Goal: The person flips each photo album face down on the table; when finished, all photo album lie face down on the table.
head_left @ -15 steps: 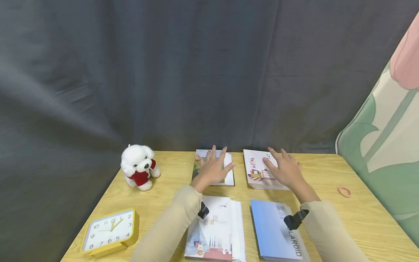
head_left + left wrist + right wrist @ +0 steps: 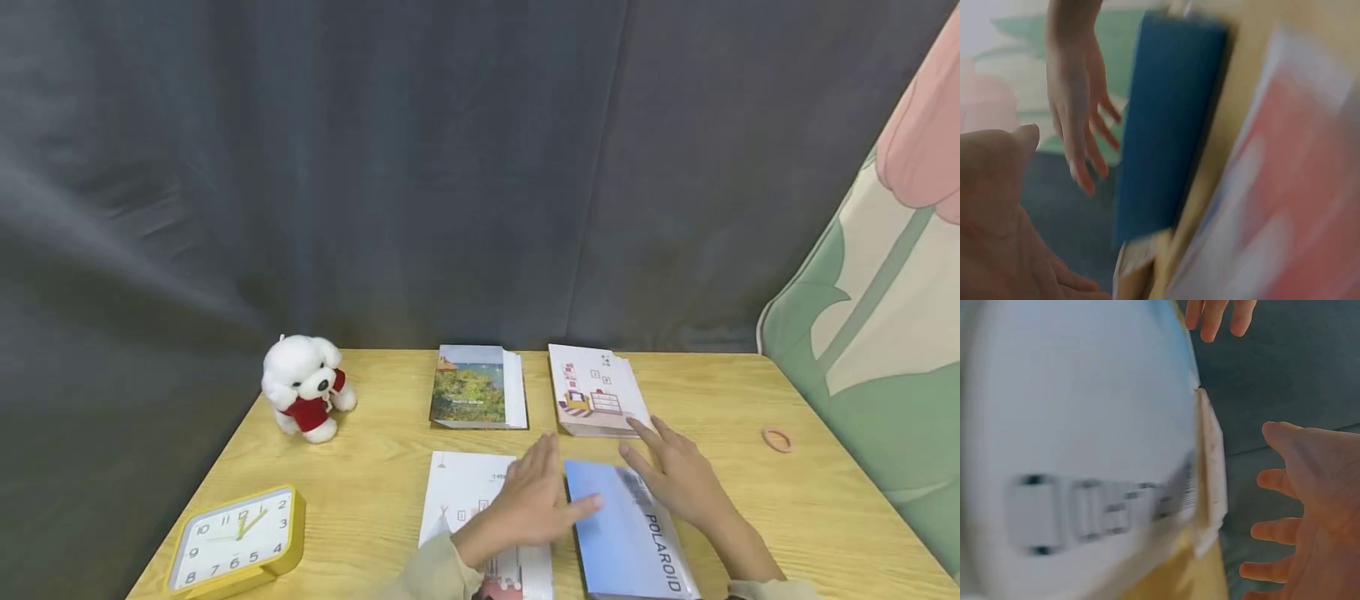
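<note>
My left hand [image 2: 525, 500], fingers straight and thumb spread, hovers over the near-left white photo album [image 2: 442, 492] and partly hides its cover. Over the right side of the blue POLAROID album [image 2: 615, 533] is my right hand [image 2: 678, 483], fingers extended, a fingertip overlapping the back-right album [image 2: 592, 383] with its furniture drawing. Both palms hold nothing. The left wrist view has the blue album [image 2: 1166, 125] standing between the left hand [image 2: 997, 212] and a blurred pink cover [image 2: 1297, 187]. At the back left lies an album with a landscape cover [image 2: 472, 387].
A white toy dog [image 2: 303, 387] in a red top sits at the table's [image 2: 375, 400] back left. Nearer stands a yellow clock [image 2: 236, 537]. A pink hair tie [image 2: 776, 440] lies on the right. Grey cloth [image 2: 450, 167] hangs behind the table.
Both hands have drawn back toward me from the two far albums to above the near ones. The far covers now show more fully. The albums look unmoved; the head view has shifted slightly.
</note>
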Demonstrator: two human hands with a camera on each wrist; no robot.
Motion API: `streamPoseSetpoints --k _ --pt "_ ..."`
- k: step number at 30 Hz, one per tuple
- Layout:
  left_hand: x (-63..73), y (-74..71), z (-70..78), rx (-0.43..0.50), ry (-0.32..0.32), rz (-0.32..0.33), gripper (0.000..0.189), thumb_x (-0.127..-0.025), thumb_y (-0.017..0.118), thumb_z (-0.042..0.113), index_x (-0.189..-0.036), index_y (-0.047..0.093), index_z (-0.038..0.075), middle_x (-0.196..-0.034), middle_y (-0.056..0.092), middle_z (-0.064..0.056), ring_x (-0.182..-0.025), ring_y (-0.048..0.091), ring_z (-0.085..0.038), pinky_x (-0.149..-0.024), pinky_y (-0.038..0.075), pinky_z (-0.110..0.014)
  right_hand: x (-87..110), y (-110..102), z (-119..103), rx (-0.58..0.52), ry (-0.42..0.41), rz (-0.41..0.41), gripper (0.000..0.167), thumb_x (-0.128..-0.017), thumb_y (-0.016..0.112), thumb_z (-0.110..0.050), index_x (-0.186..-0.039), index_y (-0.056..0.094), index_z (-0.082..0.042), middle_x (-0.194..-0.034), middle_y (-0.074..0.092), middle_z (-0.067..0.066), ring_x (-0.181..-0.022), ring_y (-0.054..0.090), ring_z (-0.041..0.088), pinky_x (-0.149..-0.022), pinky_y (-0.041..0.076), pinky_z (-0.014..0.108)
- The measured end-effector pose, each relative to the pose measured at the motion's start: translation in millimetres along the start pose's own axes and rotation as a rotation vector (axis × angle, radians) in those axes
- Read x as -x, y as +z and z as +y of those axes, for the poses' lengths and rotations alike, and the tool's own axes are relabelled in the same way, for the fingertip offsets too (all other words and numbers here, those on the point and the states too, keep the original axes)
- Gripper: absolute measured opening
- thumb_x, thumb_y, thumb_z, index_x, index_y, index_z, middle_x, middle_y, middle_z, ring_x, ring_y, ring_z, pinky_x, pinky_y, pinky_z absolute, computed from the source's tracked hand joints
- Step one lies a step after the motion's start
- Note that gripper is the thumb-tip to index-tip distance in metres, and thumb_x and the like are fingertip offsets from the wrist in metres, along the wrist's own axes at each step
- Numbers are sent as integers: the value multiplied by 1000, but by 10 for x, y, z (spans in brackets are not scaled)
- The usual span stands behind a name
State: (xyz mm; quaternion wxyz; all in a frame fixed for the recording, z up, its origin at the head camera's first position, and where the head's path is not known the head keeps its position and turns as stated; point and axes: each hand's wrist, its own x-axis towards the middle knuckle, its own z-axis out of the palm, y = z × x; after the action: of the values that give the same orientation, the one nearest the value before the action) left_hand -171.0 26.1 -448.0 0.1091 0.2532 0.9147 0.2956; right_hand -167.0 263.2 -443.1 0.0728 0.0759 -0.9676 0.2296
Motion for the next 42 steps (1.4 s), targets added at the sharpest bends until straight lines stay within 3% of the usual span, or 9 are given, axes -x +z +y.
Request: streamPoseSetpoints --k 7,11,16,21,25,29,33,37,42 --pt "219 273 108 10 8 -33 102 -94 42 71 -155 17 -7 -159 22 -24 -146 23 -34 -111 28 -53 193 226 50 -77 46 -63 59 -102 52 -44 -139 54 2 -143 38 40 -125 35 65 -91 29 80" --pt "288 356 102 107 1 -84 115 -84 62 69 -157 10 -4 -160 22 -20 -144 28 -33 -110 29 -53 232 296 38 -84 80 -78 54 -101 55 -40 -134 59 3 -140 43 39 -126 38 62 -94 29 77" --pt "330 434 88 79 20 -76 131 -67 82 63 -155 15 -7 -156 30 -21 -141 33 -31 -110 33 -45 242 340 -22 -69 116 -50 50 -100 58 -32 -130 59 7 -138 46 37 -126 41 58 -97 33 71" --pt "353 493 101 62 37 -34 127 -69 81 63 -153 19 -9 -154 32 -23 -141 33 -35 -109 35 -45 229 377 -78 -56 161 -15 47 -97 62 -23 -128 58 12 -136 48 36 -122 48 54 -96 42 62" --pt "350 485 99 127 49 -44 125 -70 85 53 -152 17 -12 -154 30 -28 -141 30 -41 -110 33 -50 238 396 -108 -79 191 7 44 -96 64 -19 -127 59 11 -136 48 36 -122 49 54 -94 46 59" --pt "342 445 67 295 113 -52 128 -67 91 35 -152 9 -13 -154 24 -32 -140 30 -44 -108 36 -52 253 411 -144 -113 202 30 42 -96 64 -18 -130 59 7 -131 50 37 -118 51 54 -91 48 60" --pt "347 400 52 431 138 -63 127 -66 88 24 -154 4 -10 -154 20 -30 -139 32 -40 -105 39 -45 270 412 -168 -152 226 39 42 -97 63 -20 -132 59 3 -116 54 28 -95 60 40 -77 54 47" --pt "346 340 66 468 176 -47 121 -66 83 18 -156 5 -6 -151 24 -26 -134 36 -31 -103 41 -41 283 410 -181 -190 231 47 38 -99 60 -19 -131 61 2 -102 55 15 -75 51 20 -59 46 26" --pt "339 243 114 451 235 -25 114 -71 79 18 -155 7 -8 -151 23 -30 -135 35 -34 -103 41 -42 299 399 -212 -157 198 99 37 -100 58 -22 -129 63 0 -104 63 14 -86 58 27 -69 52 39"
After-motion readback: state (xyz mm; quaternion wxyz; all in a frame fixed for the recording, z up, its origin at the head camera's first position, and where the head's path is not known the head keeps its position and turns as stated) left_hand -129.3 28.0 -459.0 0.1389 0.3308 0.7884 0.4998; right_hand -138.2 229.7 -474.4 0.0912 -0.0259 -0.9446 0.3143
